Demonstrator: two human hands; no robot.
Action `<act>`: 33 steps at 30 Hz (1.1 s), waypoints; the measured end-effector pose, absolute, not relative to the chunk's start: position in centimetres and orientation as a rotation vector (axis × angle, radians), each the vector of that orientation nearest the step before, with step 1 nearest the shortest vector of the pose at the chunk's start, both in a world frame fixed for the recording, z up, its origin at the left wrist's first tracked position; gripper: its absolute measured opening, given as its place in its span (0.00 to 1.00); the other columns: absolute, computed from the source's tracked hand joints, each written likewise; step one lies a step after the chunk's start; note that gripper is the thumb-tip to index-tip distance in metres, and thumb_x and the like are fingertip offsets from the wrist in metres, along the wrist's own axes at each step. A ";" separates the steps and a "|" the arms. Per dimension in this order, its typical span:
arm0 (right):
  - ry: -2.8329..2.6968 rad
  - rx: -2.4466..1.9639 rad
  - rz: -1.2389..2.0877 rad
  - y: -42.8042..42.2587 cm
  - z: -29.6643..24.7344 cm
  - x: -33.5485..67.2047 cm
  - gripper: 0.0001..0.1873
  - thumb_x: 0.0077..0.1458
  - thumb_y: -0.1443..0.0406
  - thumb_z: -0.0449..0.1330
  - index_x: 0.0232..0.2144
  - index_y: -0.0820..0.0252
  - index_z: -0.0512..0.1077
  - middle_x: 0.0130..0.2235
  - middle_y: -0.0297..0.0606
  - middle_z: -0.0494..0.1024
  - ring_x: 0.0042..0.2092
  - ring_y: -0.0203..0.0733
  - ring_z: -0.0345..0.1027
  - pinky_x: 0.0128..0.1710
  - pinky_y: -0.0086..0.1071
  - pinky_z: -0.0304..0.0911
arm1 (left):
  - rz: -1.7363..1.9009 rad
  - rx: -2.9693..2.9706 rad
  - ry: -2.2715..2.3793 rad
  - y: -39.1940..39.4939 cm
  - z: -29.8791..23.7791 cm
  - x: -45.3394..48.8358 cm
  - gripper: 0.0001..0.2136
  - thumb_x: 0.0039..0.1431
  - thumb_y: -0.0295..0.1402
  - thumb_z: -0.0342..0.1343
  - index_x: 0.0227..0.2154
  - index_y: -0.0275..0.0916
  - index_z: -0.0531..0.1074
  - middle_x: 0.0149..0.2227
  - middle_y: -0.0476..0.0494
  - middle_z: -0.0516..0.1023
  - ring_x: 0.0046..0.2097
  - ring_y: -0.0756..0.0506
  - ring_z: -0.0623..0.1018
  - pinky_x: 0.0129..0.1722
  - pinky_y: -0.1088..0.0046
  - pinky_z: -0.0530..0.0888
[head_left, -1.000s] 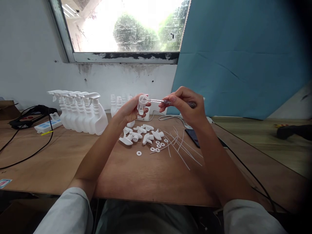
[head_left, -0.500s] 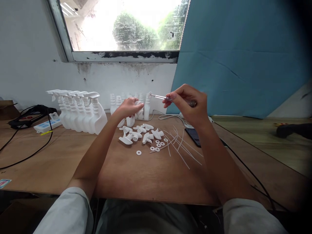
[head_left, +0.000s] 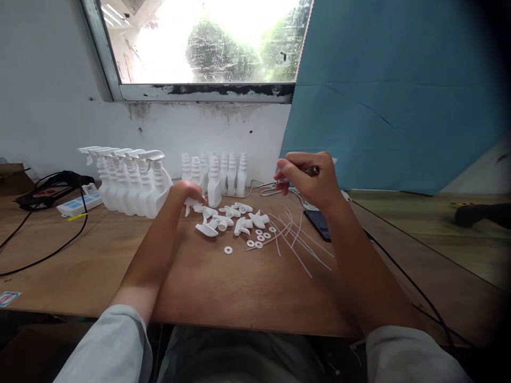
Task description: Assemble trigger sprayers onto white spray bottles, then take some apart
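Observation:
My right hand grips a small screwdriver with a clear handle, its thin shaft pointing left above the table. Lower and to the left, my left hand is closed with its fingers bent down around a white trigger spray head, mostly hidden by the hand. Beside it lies a loose group of white spray heads. Behind the hand stand several white bottles without spray heads, the nearest just right of my fingers.
On the left stands a row of white bottles fitted with spray heads, near a power strip and black cables. White washers, thin tubes and a phone lie to the right on the wooden table.
My left hand has moved left and down, away from the screwdriver tip, to the left side of the loose spray heads. The screwdriver has drawn back right and lower in my right hand.

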State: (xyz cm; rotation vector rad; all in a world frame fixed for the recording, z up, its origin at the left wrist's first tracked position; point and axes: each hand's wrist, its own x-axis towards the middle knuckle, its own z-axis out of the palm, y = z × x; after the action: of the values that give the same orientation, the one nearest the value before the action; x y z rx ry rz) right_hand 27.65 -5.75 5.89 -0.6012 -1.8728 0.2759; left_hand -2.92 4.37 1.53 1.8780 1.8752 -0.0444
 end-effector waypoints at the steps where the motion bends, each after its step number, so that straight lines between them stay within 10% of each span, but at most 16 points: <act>1: -1.871 -0.607 0.270 -5.8 5.9 27.7 0.20 0.59 0.62 0.59 0.16 0.58 0.67 0.19 0.33 0.71 0.19 0.35 0.68 0.17 0.31 0.62 | -0.106 1.877 1.891 4.6 1.4 -2.9 0.17 0.40 0.46 0.67 0.24 0.37 0.74 0.17 0.42 0.72 0.21 0.43 0.74 0.23 0.72 0.69; 8: -1.867 -0.661 0.238 -6.3 6.2 27.7 0.20 0.58 0.64 0.59 0.15 0.59 0.65 0.20 0.33 0.72 0.19 0.34 0.69 0.17 0.29 0.62 | -0.347 1.945 1.905 5.7 0.0 -1.8 0.23 0.44 0.43 0.66 0.44 0.39 0.77 0.33 0.39 0.80 0.36 0.40 0.78 0.36 0.68 0.75; 17: -1.865 -0.653 0.215 -6.4 6.3 27.8 0.19 0.58 0.66 0.58 0.15 0.59 0.65 0.20 0.33 0.72 0.18 0.33 0.68 0.15 0.28 0.60 | -0.072 2.282 1.857 3.8 3.1 -2.1 0.15 0.58 0.36 0.54 0.46 0.38 0.74 0.51 0.40 0.77 0.49 0.43 0.76 0.48 0.71 0.72; 26: -1.853 -0.666 0.161 -6.2 6.4 28.2 0.19 0.57 0.66 0.58 0.15 0.59 0.66 0.18 0.32 0.71 0.18 0.32 0.68 0.16 0.27 0.61 | 1.629 2.509 2.181 -1.9 8.1 -6.4 0.11 0.63 0.35 0.51 0.43 0.37 0.74 0.50 0.37 0.73 0.56 0.37 0.69 0.59 0.58 0.66; 33: -1.829 -0.676 0.096 -6.6 6.9 28.5 0.20 0.58 0.65 0.58 0.15 0.59 0.66 0.18 0.32 0.71 0.19 0.32 0.67 0.17 0.27 0.60 | 1.111 2.452 1.880 -1.7 7.5 -4.5 0.15 0.64 0.37 0.48 0.47 0.35 0.73 0.38 0.41 0.79 0.33 0.49 0.77 0.38 0.70 0.75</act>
State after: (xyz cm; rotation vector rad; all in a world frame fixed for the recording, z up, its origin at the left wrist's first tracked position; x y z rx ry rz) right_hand 28.47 -6.62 6.90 -0.6756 -1.8292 0.0957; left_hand -4.55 -1.73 7.49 2.4522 1.8795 1.1114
